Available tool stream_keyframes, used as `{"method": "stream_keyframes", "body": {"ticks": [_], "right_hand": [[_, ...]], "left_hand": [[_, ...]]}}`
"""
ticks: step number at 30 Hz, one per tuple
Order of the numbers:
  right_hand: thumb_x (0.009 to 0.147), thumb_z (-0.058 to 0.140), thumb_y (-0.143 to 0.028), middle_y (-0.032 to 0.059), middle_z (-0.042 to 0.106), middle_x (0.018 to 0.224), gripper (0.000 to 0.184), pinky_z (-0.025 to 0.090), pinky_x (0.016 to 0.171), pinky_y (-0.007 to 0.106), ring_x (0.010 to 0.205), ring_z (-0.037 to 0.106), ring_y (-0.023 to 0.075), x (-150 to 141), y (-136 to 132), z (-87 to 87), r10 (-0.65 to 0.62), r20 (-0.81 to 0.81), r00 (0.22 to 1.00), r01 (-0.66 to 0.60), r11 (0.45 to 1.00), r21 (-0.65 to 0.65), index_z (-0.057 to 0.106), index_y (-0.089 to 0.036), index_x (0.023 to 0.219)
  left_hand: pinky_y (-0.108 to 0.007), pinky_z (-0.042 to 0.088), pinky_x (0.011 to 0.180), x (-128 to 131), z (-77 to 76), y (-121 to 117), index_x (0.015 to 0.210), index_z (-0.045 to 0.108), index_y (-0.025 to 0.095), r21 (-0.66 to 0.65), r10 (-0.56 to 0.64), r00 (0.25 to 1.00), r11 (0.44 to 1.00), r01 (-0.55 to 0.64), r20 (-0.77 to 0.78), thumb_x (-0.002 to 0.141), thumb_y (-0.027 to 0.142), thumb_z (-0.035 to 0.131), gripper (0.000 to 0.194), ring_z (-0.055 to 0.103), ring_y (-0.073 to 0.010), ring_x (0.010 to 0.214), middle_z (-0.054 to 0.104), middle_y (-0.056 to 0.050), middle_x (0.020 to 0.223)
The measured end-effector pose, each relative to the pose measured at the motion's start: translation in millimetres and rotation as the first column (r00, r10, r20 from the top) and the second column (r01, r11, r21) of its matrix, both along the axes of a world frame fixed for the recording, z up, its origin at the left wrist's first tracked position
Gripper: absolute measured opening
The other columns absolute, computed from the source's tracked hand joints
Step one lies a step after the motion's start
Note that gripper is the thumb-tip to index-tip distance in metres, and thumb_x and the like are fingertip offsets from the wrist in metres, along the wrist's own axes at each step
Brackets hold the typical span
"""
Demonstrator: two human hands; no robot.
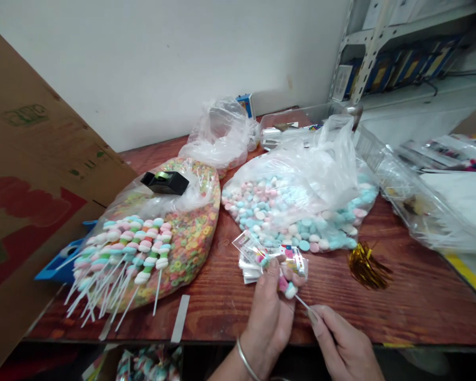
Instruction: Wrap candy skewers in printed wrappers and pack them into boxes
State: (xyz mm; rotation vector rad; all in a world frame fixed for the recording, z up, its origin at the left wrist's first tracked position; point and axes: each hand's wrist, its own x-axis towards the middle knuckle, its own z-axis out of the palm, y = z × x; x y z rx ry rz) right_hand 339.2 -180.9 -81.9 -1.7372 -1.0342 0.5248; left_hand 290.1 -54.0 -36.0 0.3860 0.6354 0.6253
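Observation:
My left hand (273, 296), a metal bangle at its wrist, is closed round a candy skewer (290, 290) with pink, white and blue pieces, over the table's front part. Clear printed wrapping lies about the candy, but whether the skewer is inside it I cannot tell. The thumb and fingers of my right hand (337, 338) pinch the lower end of the skewer's white stick. Just behind my left hand lies a small stack of printed plastic bags (250, 267). To the right is a bundle of gold twist ties (368, 266).
Many finished candy skewers (135, 243) rest on a bag of ring candies (198, 238), beside a black tape dispenser (165, 183). A bag of pastel candies (277, 206) stands behind my hands. A cardboard box (35, 159) borders the left; a clear plastic tray (416, 206) the right.

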Motion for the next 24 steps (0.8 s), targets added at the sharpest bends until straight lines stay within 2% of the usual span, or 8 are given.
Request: {"method": "stream_keyframes", "body": {"ticks": [4, 8, 11, 13, 16, 18, 21, 24], "right_hand": [[0.099, 0.036, -0.034, 0.003, 0.064, 0.08, 0.025, 0.046, 0.067, 0.021, 0.071, 0.061, 0.0161, 0, 8, 0.9, -0.018, -0.063, 0.998, 0.016, 0.999, -0.029, 0.058, -0.022, 0.092], [0.099, 0.036, -0.037, -0.0013, 0.056, 0.069, 0.031, 0.04, 0.061, 0.021, 0.062, 0.054, 0.0135, 4, 7, 5.5, -0.015, -0.14, 0.99, 0.006, 0.998, -0.063, 0.054, -0.022, 0.079], [0.098, 0.038, -0.044, -0.001, 0.054, 0.07, 0.035, 0.039, 0.061, 0.022, 0.064, 0.052, 0.013, 5, 3, 6.6, 0.046, -0.278, 0.959, -0.07, 0.995, -0.075, 0.057, -0.02, 0.08], [0.095, 0.039, -0.053, -0.0043, 0.046, 0.06, 0.042, 0.033, 0.05, 0.021, 0.053, 0.042, 0.0106, 4, 1, 5.6, 0.081, -0.494, 0.866, -0.137, 0.987, -0.078, 0.057, -0.019, 0.08], [0.087, 0.046, -0.066, -0.0115, 0.026, 0.047, 0.05, 0.016, 0.039, 0.02, 0.04, 0.02, 0.0067, 2, 1, 4.2, 0.083, -0.801, 0.593, -0.196, 0.98, -0.044, 0.054, -0.019, 0.074], [0.086, 0.051, -0.065, -0.0126, 0.025, 0.044, 0.049, 0.015, 0.038, 0.019, 0.037, 0.017, 0.0051, 1, 1, 5.4, 0.083, -0.893, 0.443, -0.184, 0.983, 0.0, 0.052, -0.019, 0.069], [0.089, 0.052, -0.057, -0.0125, 0.026, 0.044, 0.046, 0.021, 0.039, 0.019, 0.035, 0.016, 0.0036, 3, 2, 9.9, 0.08, -0.944, 0.32, -0.115, 0.992, 0.046, 0.049, -0.019, 0.064], [0.089, 0.053, -0.055, -0.013, 0.024, 0.044, 0.045, 0.023, 0.039, 0.019, 0.035, 0.014, 0.0033, 3, 3, 12.9, 0.065, -0.96, 0.274, -0.062, 0.997, 0.05, 0.047, -0.02, 0.062]], "left_hand": [[-0.029, 0.05, 0.078, 0, -3.6, -17, 0.098, 0.062, 0.012, -0.062, -0.105, 0.994, 0.993, 0.105, -0.002, 0.09, 0.035, 0.056, 0.026, 0.061, -0.015, 0.078, 0.062, -0.006, 0.078], [-0.032, 0.052, 0.081, -1, 0.5, 4, 0.106, 0.06, 0.015, -0.074, 0.004, 1.0, 0.997, -0.004, -0.002, 0.087, 0.034, 0.06, 0.027, 0.063, -0.0173, 0.086, 0.065, -0.008, 0.094], [-0.03, 0.055, 0.075, -3, 2.8, 23, 0.105, 0.06, 0.017, -0.073, 0.083, 0.995, 0.994, -0.086, -0.047, 0.082, 0.026, 0.067, 0.026, 0.063, -0.0137, 0.076, 0.063, -0.003, 0.088], [-0.026, 0.056, 0.068, -4, 1.9, 29, 0.099, 0.06, 0.016, -0.079, 0.098, 0.993, 0.991, -0.104, -0.073, 0.079, 0.024, 0.071, 0.024, 0.061, -0.0102, 0.065, 0.06, 0.0, 0.078], [-0.019, 0.05, 0.05, -4, -0.4, 29, 0.087, 0.059, 0.015, -0.102, 0.079, 0.991, 0.991, -0.09, -0.109, 0.077, 0.028, 0.073, 0.022, 0.053, -0.0063, 0.051, 0.053, 0.004, 0.066], [-0.017, 0.045, 0.045, -4, -0.4, 27, 0.091, 0.058, 0.015, -0.106, 0.053, 0.994, 0.992, -0.063, -0.093, 0.078, 0.031, 0.072, 0.024, 0.05, -0.0055, 0.048, 0.052, 0.005, 0.064], [-0.021, 0.05, 0.053, -7, 2.7, 25, 0.113, 0.055, 0.019, -0.055, -0.006, 1.0, 0.998, 0.006, -0.002, 0.08, 0.034, 0.069, 0.038, 0.058, -0.0099, 0.06, 0.059, 0.001, 0.078], [-0.026, 0.054, 0.064, -8, 4.5, 24, 0.12, 0.052, 0.021, 0.015, -0.04, 0.999, 0.999, 0.04, -0.006, 0.08, 0.023, 0.07, 0.044, 0.063, -0.0137, 0.071, 0.061, -0.001, 0.084]]}}
